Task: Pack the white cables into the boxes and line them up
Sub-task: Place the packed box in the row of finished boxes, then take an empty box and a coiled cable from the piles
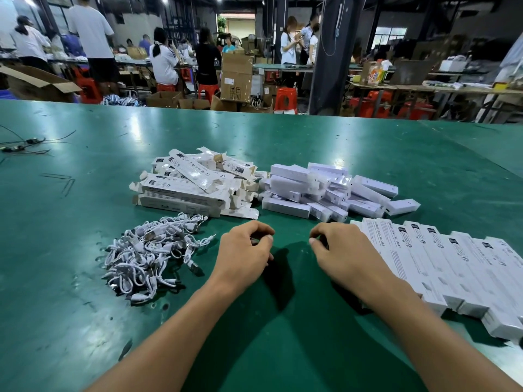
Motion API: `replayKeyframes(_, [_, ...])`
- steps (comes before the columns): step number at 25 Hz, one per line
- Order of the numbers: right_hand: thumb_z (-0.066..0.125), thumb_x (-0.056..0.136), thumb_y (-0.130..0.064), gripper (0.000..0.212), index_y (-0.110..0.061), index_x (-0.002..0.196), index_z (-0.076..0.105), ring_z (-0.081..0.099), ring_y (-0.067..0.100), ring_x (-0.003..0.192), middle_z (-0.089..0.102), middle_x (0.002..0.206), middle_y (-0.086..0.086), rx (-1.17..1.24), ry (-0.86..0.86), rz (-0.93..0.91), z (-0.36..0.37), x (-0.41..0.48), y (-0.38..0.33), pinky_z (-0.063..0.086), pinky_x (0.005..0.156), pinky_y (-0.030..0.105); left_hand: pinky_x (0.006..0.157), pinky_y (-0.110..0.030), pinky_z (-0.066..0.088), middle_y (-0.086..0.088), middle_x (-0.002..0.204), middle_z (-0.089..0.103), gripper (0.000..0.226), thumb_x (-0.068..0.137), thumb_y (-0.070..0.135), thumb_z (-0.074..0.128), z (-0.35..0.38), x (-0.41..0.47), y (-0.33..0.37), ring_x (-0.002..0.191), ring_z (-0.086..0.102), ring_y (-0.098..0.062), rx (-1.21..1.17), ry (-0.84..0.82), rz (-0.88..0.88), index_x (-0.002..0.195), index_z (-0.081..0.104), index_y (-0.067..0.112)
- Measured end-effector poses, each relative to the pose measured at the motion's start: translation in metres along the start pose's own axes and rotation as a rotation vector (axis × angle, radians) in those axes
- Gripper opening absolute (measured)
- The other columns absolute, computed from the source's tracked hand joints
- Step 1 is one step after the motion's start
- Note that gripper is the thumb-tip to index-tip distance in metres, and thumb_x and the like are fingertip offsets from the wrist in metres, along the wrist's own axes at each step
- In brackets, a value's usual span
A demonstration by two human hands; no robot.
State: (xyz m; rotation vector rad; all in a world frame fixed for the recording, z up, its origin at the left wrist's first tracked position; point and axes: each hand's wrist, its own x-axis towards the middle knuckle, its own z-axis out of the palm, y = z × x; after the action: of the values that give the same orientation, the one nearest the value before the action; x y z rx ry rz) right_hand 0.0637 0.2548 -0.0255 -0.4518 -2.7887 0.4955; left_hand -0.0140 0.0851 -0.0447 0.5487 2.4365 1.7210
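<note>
Head view: left hand (pixel 244 247) and right hand (pixel 339 250) rest apart on the desk (pixel 283 137), fingers curled, empty; lined-up boxes (pixel 441 267) run lengthwise far-left to near-right.

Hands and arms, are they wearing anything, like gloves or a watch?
No. The left hand and right hand have no gloves, rings or watch. The left forearm and right forearm are uncovered too; no sleeve shows in the picture.
</note>
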Motion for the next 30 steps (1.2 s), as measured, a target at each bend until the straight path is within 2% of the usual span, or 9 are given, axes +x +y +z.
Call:
replayKeyframes(3, [0.05,0.102,-0.037,0.027,-0.02,0.117,0.065,0.058,0.025,0.109,0.061,0.115,0.0,-0.142,-0.037,-0.008,0.006,-0.005,-0.016,0.049,0.089,0.036,0.04,-0.02,0.043,-0.009,0.072,0.067,0.014,0.093,0.003,0.056,-0.001,0.005,0.0,0.041,0.061,-0.014,-0.081,0.097,-0.048,0.094,0.062,0.016])
replayKeyframes(6, [0.046,0.103,-0.037,0.026,-0.021,0.118,0.06,0.056,0.027,0.11,0.057,0.116,0.002,-0.281,-0.038,-0.045,0.016,-0.011,-0.037,0.042,0.084,0.038,0.041,-0.027,0.046,-0.01,0.075,0.068,0.011,0.093,0.006,0.054,-0.002,0.008,0.0,0.044,0.061,-0.018,-0.115,0.137,-0.096,0.094,0.055,0.017])
replayKeyframes(10, [0.047,0.102,-0.031,0.02,-0.024,0.119,0.055,0.058,0.024,0.105,0.052,0.114,-0.001,-0.192,-0.027,-0.07,0.036,-0.02,-0.055,0.038,0.073,0.033,0.054,-0.023,0.052,-0.003,0.073,0.071,0.008,0.093,0.015,0.058,-0.005,0.009,-0.002,0.052,0.063,-0.012,-0.024,0.154,-0.06,0.092,0.057,0.023])
replayKeyframes(14, [0.045,0.102,-0.047,0.027,-0.031,0.12,0.056,0.063,0.021,0.101,0.064,0.108,-0.006,-0.1,0.06,0.066,0.034,-0.013,-0.038,0.045,0.073,0.033,0.037,-0.025,0.044,-0.009,0.07,0.068,0.006,0.095,0.01,0.055,-0.004,0.007,0.001,0.041,0.061,-0.02,-0.106,0.103,-0.07,0.096,0.055,0.016])
replayKeyframes(18, [0.049,0.1,-0.048,0.027,-0.03,0.118,0.06,0.06,0.018,0.081,0.066,0.093,-0.009,-0.105,0.078,0.167,0.025,-0.001,-0.016,0.038,0.061,0.029,0.035,-0.023,0.041,-0.011,0.074,0.067,0.005,0.097,0.011,0.053,-0.007,0.005,0.002,0.038,0.06,-0.019,-0.134,0.089,-0.085,0.096,0.056,0.015])
replayKeyframes(20, [0.051,0.1,-0.046,0.027,-0.029,0.116,0.062,0.062,0.021,0.088,0.066,0.1,-0.007,-0.12,0.097,0.112,0.032,0.002,-0.024,0.039,0.067,0.029,0.037,-0.025,0.042,-0.009,0.07,0.066,0.007,0.098,0.013,0.052,-0.007,0.006,0.001,0.039,0.059,-0.02,-0.143,0.105,-0.082,0.093,0.056,0.015])
replayKeyframes(24, [0.059,0.096,-0.04,0.024,-0.03,0.117,0.063,0.063,0.021,0.099,0.065,0.107,-0.006,0.101,0.055,-0.039,0.054,0.02,-0.064,0.042,0.073,0.03,0.07,-0.038,0.053,-0.003,0.083,0.068,0.011,0.098,0.026,0.055,-0.005,0.01,-0.001,0.073,0.065,-0.023,-0.146,0.264,-0.089,0.089,0.058,0.02])
replayKeyframes(26, [0.065,0.092,-0.035,0.026,-0.029,0.118,0.065,0.063,0.02,0.097,0.064,0.104,-0.006,0.307,0.051,-0.054,0.062,0.037,-0.084,0.044,0.073,0.03,0.073,-0.037,0.05,-0.001,0.088,0.067,0.015,0.099,0.032,0.053,-0.007,0.013,-0.003,0.081,0.063,-0.02,-0.205,0.36,-0.135,0.09,0.057,0.021])
replayKeyframes(30, [0.068,0.084,-0.062,0.05,-0.034,0.125,0.065,0.064,0.018,0.101,0.069,0.107,-0.007,0.462,0.068,0.12,0.074,0.071,-0.106,0.044,0.074,0.031,0.083,-0.044,0.052,-0.007,0.095,0.067,0.022,0.101,0.034,0.047,-0.011,0.018,-0.006,0.089,0.063,-0.025,-0.429,0.457,-0.271,0.091,0.058,0.018])
